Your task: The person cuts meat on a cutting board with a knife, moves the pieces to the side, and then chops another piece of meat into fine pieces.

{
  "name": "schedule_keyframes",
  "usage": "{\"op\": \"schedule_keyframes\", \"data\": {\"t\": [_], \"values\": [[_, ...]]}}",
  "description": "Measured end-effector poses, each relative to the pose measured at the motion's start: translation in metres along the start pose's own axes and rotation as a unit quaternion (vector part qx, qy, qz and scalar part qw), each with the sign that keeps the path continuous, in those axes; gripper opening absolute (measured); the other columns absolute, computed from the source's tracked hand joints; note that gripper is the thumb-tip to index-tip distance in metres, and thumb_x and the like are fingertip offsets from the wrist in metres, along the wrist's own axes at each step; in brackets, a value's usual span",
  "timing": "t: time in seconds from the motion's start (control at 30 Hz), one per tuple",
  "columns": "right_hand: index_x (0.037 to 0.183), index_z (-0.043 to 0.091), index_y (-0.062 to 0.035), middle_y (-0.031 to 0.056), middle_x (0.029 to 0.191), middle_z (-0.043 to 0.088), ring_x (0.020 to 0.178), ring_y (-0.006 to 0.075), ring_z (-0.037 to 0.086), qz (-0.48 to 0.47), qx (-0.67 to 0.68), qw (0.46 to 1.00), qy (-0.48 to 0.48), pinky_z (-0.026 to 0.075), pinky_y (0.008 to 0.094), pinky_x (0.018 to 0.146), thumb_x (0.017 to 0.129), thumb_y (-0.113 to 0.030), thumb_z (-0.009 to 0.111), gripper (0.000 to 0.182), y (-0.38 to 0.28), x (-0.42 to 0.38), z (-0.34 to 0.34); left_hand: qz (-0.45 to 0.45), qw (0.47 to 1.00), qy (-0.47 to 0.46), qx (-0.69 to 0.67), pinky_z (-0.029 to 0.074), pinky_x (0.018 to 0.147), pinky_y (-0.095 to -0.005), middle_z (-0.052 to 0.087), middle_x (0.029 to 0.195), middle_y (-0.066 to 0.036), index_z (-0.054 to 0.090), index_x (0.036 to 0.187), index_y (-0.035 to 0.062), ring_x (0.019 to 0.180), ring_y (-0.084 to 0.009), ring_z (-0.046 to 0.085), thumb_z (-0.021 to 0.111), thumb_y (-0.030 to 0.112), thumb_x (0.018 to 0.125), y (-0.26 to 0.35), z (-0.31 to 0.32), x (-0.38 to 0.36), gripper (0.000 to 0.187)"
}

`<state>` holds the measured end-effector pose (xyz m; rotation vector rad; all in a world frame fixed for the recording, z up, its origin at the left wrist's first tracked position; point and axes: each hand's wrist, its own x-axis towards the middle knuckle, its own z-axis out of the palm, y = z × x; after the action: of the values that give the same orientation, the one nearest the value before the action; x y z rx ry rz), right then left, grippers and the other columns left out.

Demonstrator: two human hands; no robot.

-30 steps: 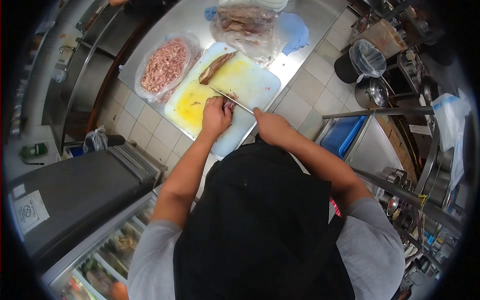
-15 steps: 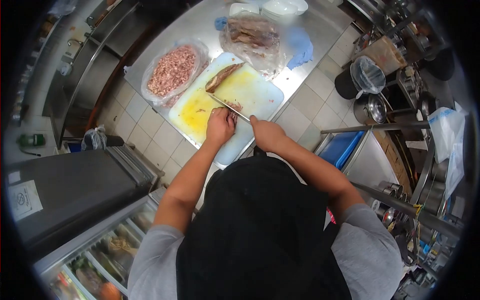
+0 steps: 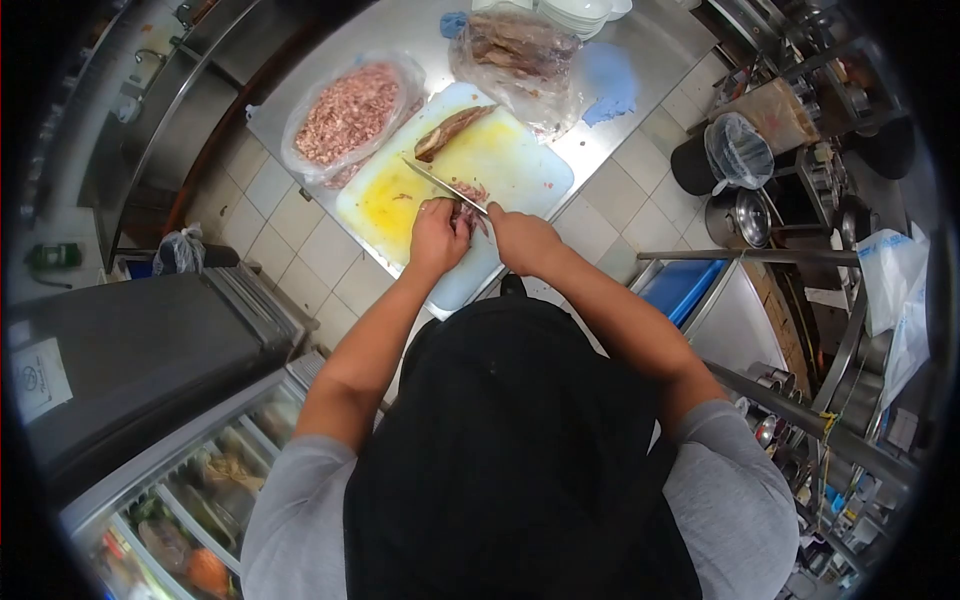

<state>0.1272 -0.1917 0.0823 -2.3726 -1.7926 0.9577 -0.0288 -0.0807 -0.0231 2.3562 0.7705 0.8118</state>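
Note:
My right hand [image 3: 522, 240] is closed round the handle of a kitchen knife [image 3: 432, 180], whose blade points to the upper left. Curled fingers of my left hand [image 3: 438, 235] press a piece of meat [image 3: 466, 222] onto the white cutting board [image 3: 525, 170], right beside the blade. Small cut bits of meat [image 3: 472, 190] lie just past the knife. Farther up the board rests a longer uncut strip of meat [image 3: 452, 133]. Yellowish stains mark the board's surface.
Left of the board sits a clear bag of chopped meat [image 3: 350, 115]. Behind it lie a plastic bag of larger meat pieces [image 3: 515, 60], a blue cloth [image 3: 608, 90] and stacked white dishes [image 3: 578, 15] on the steel table [image 3: 410, 30]. A blue tray [image 3: 685, 290] is at the right.
The knife and my right hand have shifted slightly toward the left and up, over the held meat. My left hand stays nearly in place. The whole view has shifted a little.

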Motion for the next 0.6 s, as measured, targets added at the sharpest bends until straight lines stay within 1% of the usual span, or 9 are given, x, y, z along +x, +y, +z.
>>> {"op": "schedule_keyframes", "data": {"t": [0.03,0.1,0.17,0.2,0.33,0.43,0.5,0.53,0.6], "values": [[0.127,0.054,0.0006,0.0249,0.103,0.076,0.097,0.0442,0.075,0.0,0.004,1.0,0.002,0.058,0.0564,0.082,0.098,-0.011,0.054,0.031,-0.003,-0.003,-0.001,-0.011,1.0,0.009,-0.021,0.05,0.086,-0.0526,0.064,0.092,-0.023,0.064,0.098,-0.0014,0.092,-0.0453,0.06,0.068,0.009,0.087,0.003,-0.002,-0.004,0.015],[0.135,0.051,0.0023,0.0269,0.102,0.074,0.096,0.0466,0.073,-0.002,0.012,1.0,0.01,0.056,0.0586,0.082,0.093,-0.002,0.055,0.042,-0.005,-0.006,-0.015,-0.014,0.999,0.019,-0.044,0.05,0.086,-0.0527,0.064,0.093,-0.023,0.065,0.098,-0.0014,0.093,-0.0451,0.06,0.068,0.009,0.088,0.004,-0.003,0.003,0.015],[0.132,0.053,0.002,0.0269,0.103,0.075,0.096,0.0457,0.074,-0.007,-0.011,1.0,0.009,0.057,0.0574,0.082,0.094,-0.005,0.055,0.038,0.001,-0.035,-0.029,-0.026,0.999,0.034,-0.005,0.05,0.088,-0.0522,0.064,0.096,-0.024,0.065,0.099,-0.0017,0.095,-0.0447,0.06,0.067,0.009,0.088,0.005,-0.003,-0.003,0.016],[0.129,0.054,0.0017,0.0269,0.103,0.075,0.096,0.0449,0.075,-0.018,-0.036,0.999,0.006,0.058,0.0562,0.081,0.096,-0.009,0.054,0.035,0.005,-0.052,-0.03,-0.047,0.999,0.016,-0.006,0.05,0.088,-0.0517,0.064,0.098,-0.024,0.065,0.1,-0.002,0.096,-0.0448,0.06,0.068,0.009,0.087,0.003,-0.001,-0.003,0.017],[0.13,0.054,0.0025,0.027,0.102,0.075,0.095,0.0451,0.075,-0.018,-0.053,0.998,0.0,0.059,0.0563,0.08,0.093,-0.006,0.056,0.038,0.023,-0.087,-0.025,-0.036,0.999,0.019,-0.001,0.05,0.088,-0.0511,0.064,0.096,-0.024,0.065,0.1,-0.0019,0.096,-0.0449,0.06,0.069,0.008,0.087,-0.001,0.004,-0.007,0.017],[0.127,0.055,0.0024,0.0269,0.1,0.075,0.094,0.0451,0.075,0.001,-0.05,0.998,0.022,0.058,0.0565,0.079,0.09,-0.004,0.058,0.037,0.029,-0.083,-0.024,-0.063,0.998,0.001,0.0,0.049,0.089,-0.0518,0.063,0.101,-0.022,0.063,0.103,-0.0016,0.099,-0.0439,0.059,0.075,0.015,0.085,0.01,0.002,-0.003,0.027],[0.127,0.054,0.0025,0.0274,0.1,0.075,0.093,0.045,0.075,0.03,-0.026,0.999,0.027,0.058,0.0569,0.078,0.089,-0.002,0.058,0.038,0.032,-0.083,-0.019,-0.143,0.981,-0.004,0.129,0.048,0.091,-0.053,0.061,0.109,-0.023,0.059,0.113,-0.0026,0.105,-0.0432,0.058,0.082,0.029,0.082,0.039,0.003,-0.002,0.05],[0.127,0.054,0.0025,0.0274,0.1,0.075,0.093,0.045,0.075,0.031,-0.023,0.999,0.024,0.058,0.0569,0.078,0.089,-0.002,0.058,0.038,0.035,-0.083,-0.017,-0.179,0.969,-0.052,0.162,0.047,0.094,-0.0543,0.058,0.117,-0.024,0.055,0.122,-0.0038,0.112,-0.0432,0.056,0.086,0.04,0.078,0.048,0.004,-0.001,0.069],[0.13,0.053,0.0025,0.0276,0.101,0.074,0.092,0.0453,0.074,0.051,-0.009,0.998,0.036,0.058,0.0568,0.078,0.09,-0.002,0.056,0.04,0.04,-0.079,-0.014,-0.174,0.968,-0.043,0.173,0.047,0.095,-0.0541,0.057,0.118,-0.023,0.054,0.123,-0.0039,0.113,-0.0436,0.055,0.085,0.038,0.078,0.047,0.011,-0.004,0.069]]}}
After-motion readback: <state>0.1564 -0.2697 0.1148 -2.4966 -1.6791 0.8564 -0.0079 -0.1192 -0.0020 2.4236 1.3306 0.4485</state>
